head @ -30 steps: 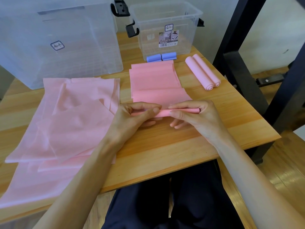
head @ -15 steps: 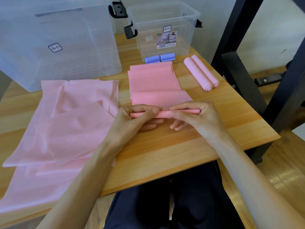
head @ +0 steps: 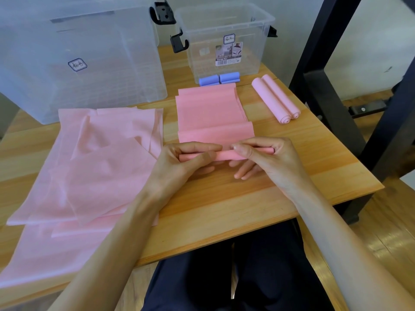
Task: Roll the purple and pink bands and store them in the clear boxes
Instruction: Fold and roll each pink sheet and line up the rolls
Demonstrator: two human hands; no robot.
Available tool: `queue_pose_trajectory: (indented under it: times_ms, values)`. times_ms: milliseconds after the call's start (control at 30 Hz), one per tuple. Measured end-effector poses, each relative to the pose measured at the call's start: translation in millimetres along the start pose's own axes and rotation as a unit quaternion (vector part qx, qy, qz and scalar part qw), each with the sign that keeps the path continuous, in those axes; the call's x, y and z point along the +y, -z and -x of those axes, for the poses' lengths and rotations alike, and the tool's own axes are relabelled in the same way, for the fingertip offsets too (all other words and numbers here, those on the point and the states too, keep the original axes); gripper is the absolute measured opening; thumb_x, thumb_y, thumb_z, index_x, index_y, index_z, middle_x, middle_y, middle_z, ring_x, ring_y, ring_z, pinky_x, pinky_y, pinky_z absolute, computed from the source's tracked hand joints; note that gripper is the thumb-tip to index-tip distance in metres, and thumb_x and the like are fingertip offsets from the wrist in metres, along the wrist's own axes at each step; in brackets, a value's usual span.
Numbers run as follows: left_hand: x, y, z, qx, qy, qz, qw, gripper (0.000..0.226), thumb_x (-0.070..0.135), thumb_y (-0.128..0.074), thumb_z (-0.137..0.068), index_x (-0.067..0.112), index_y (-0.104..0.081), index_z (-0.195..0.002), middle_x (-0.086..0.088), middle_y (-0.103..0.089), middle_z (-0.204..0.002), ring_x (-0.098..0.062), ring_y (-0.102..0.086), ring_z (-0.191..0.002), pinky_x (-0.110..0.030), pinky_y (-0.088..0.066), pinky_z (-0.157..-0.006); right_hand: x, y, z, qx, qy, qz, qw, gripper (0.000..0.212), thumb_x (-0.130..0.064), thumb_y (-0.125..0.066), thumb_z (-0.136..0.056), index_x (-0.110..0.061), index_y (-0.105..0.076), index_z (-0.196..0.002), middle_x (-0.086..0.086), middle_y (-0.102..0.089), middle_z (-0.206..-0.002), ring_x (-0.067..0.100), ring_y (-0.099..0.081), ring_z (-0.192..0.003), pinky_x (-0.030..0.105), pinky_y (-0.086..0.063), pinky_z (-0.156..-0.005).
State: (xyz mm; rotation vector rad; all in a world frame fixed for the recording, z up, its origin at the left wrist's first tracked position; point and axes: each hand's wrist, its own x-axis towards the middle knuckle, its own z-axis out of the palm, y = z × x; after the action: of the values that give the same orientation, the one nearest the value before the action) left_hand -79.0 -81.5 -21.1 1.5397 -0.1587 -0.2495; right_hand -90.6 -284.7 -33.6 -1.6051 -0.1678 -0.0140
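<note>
A pink band (head: 211, 113) lies flat in the middle of the wooden table (head: 224, 205), its near end wound into a thin roll. My left hand (head: 179, 162) pinches the left part of that roll and my right hand (head: 265, 158) pinches the right part, thumbs on top. Two finished pink rolls (head: 276, 97) lie side by side at the right. Two purple rolls (head: 219, 78) rest against the small clear box (head: 224, 39). A large clear box (head: 78, 52) stands at the back left. Several loose pink bands (head: 89, 167) are piled on the left.
A black metal frame (head: 325, 86) rises right of the table. The table's near edge runs just above my lap. Black latches (head: 164, 14) stick out between the two boxes. Bare wood shows in front of my hands.
The roll has turned slightly away from me, taking up a little more of the flat band. Both hands stay pinched on it.
</note>
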Motion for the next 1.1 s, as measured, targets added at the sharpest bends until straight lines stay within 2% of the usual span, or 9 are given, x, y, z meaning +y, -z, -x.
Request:
queue_pose_trajectory:
  times_ms: [167,300,367,467,633,767,1000,1100]
  values:
    - [-0.5,1.4,-0.6,0.008,0.002,0.001,1.000,0.013,0.008,-0.068,-0.087,0.011,-0.077,-0.096,-0.003,-0.077,-0.099,-0.018,-0.072,-0.097,-0.023,-0.059,-0.079,-1.2,-1.0,0.8,-0.016,0.013,0.002,1.000,0.016,-0.011,-0.073,-0.085,-0.006,-0.076,-0.100,0.012,-0.076,-0.079,0.030,-0.072,-0.060,0.031,-0.059,-0.054]
    - [-0.3,-1.1,0.0,0.010,-0.009,-0.002,1.000,0.017,0.013,-0.073,-0.077,0.009,-0.077,-0.093,-0.001,-0.077,-0.094,-0.012,-0.072,-0.091,-0.022,-0.058,-0.077,-1.7,-1.0,2.0,-0.001,0.006,0.007,1.000,0.012,-0.017,-0.071,-0.088,-0.008,-0.077,-0.091,0.012,-0.075,-0.073,0.029,-0.071,-0.055,0.030,-0.057,-0.049]
    - [-1.2,-0.7,-0.7,0.020,-0.007,-0.003,1.000,0.012,0.009,-0.073,-0.081,0.009,-0.077,-0.092,-0.001,-0.077,-0.093,-0.012,-0.072,-0.090,-0.021,-0.059,-0.075,-2.0,-1.8,1.8,-0.004,0.011,0.009,1.000,0.012,-0.018,-0.072,-0.086,-0.009,-0.077,-0.093,0.010,-0.075,-0.076,0.028,-0.072,-0.058,0.030,-0.059,-0.051]
    - [-0.9,0.3,-1.0,0.032,0.003,0.008,0.999,0.013,0.015,-0.073,-0.079,0.012,-0.077,-0.091,-0.002,-0.078,-0.094,-0.014,-0.073,-0.089,-0.020,-0.059,-0.073,-1.3,-2.2,0.7,-0.012,0.016,0.002,1.000,0.020,-0.012,-0.076,-0.079,-0.008,-0.076,-0.099,0.007,-0.077,-0.081,0.026,-0.073,-0.066,0.029,-0.060,-0.055]
    - [1.2,0.4,0.0,0.008,0.008,0.020,1.000,0.018,0.021,-0.071,-0.076,0.012,-0.078,-0.091,-0.005,-0.077,-0.097,-0.019,-0.073,-0.094,-0.024,-0.060,-0.076,0.4,-0.3,0.7,-0.011,0.021,-0.004,1.000,0.017,-0.008,-0.073,-0.084,-0.004,-0.075,-0.100,0.010,-0.077,-0.084,0.029,-0.073,-0.065,0.030,-0.060,-0.055]
    - [1.4,-0.7,0.6,0.016,-0.002,0.015,1.000,0.012,0.017,-0.072,-0.078,0.015,-0.079,-0.086,0.000,-0.077,-0.096,-0.013,-0.072,-0.093,-0.021,-0.059,-0.074,0.3,-0.8,1.2,-0.012,0.016,0.007,1.000,0.013,-0.013,-0.072,-0.086,-0.006,-0.076,-0.097,0.010,-0.077,-0.082,0.029,-0.073,-0.062,0.030,-0.060,-0.054]
    - [2.4,-1.2,0.6,0.018,0.008,0.003,1.000,0.015,0.019,-0.071,-0.079,0.014,-0.078,-0.091,-0.003,-0.078,-0.094,-0.016,-0.074,-0.091,-0.022,-0.059,-0.074,1.2,-1.0,-0.3,-0.009,0.024,-0.009,1.000,0.018,-0.009,-0.075,-0.080,-0.006,-0.076,-0.098,0.009,-0.077,-0.081,0.027,-0.074,-0.066,0.029,-0.060,-0.057]
    - [2.2,-1.1,1.3,0.012,-0.003,-0.006,1.000,0.012,0.010,-0.073,-0.081,0.011,-0.078,-0.091,-0.002,-0.077,-0.094,-0.013,-0.072,-0.091,-0.022,-0.059,-0.076,1.5,0.2,0.1,-0.003,0.013,-0.008,1.000,0.015,-0.011,-0.073,-0.084,-0.004,-0.076,-0.097,0.011,-0.076,-0.081,0.029,-0.073,-0.062,0.030,-0.060,-0.054]
